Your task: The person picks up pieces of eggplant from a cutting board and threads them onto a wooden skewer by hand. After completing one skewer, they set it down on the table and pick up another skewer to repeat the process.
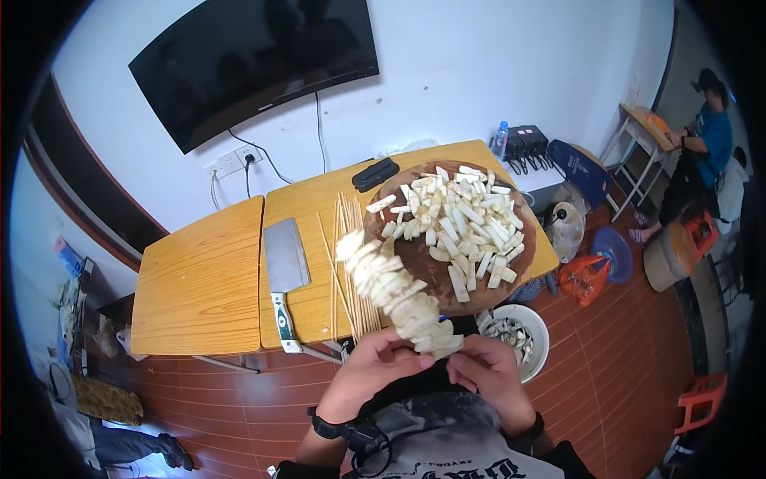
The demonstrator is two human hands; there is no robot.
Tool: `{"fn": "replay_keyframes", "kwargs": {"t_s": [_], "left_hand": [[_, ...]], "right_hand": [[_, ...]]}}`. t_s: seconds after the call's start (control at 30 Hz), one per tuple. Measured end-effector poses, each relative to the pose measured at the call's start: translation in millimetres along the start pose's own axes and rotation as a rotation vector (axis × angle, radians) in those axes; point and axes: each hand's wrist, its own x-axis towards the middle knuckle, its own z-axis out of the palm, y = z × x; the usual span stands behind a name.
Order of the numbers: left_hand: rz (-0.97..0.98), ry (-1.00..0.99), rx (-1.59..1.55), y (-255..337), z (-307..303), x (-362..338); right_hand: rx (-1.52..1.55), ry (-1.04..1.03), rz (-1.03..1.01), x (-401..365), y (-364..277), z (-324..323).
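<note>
A skewer of pale vegetable pieces (391,283) rises diagonally to the left in front of me, packed with thick cream-coloured chunks. My left hand (379,374) is closed around its lower part, the thumb lying along the bottom pieces. At the lowest chunk, my right hand (488,371) pinches the skewer's bottom end; the stick itself is hidden there. Just beyond, a round wooden chopping board (411,259) carries a heap of cut pale vegetable strips (463,219). Bare bamboo skewers (357,295) lie in a bundle left of the board.
A cleaver (286,263) lies on the yellow table (199,279). A black case (375,174) sits behind the board. Below the table's right side stands a white bucket (545,335) with dark and pale scraps. An orange bag (585,279) is on the floor; another person (710,128) sits far right.
</note>
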Motion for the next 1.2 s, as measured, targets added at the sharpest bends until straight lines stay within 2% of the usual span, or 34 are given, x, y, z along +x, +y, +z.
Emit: {"fn": "replay_keyframes", "kwargs": {"t_s": [0.13,0.17,0.27,0.4,0.5,0.63,0.93,1.13,1.2], "left_hand": [[0.051,-0.083,0.051,-4,-1,2],[0.102,0.004,0.046,-4,6,2],[0.157,0.109,-0.150,-23,-3,2],[0.211,0.117,-0.413,-26,0,-2],[0.287,0.133,-0.357,-20,-10,-10],[0.324,0.393,-0.291,-20,-28,-14],[0.338,0.461,-0.384,-2,-43,-23],[0.379,0.682,-0.244,5,-75,-16],[0.326,0.690,-0.263,9,-92,-15]], "right_hand": [[0.028,-0.019,0.003,18,-1,23],[0.033,-0.013,0.000,22,-2,30],[0.085,-0.022,-0.018,33,1,37],[0.155,0.017,-0.055,45,7,58],[0.173,-0.003,-0.087,56,12,69],[0.173,-0.044,-0.058,65,14,84],[0.066,-0.123,-0.042,79,32,108],[0.038,-0.174,-0.063,76,42,111],[-0.003,-0.180,-0.063,76,40,109]]}}
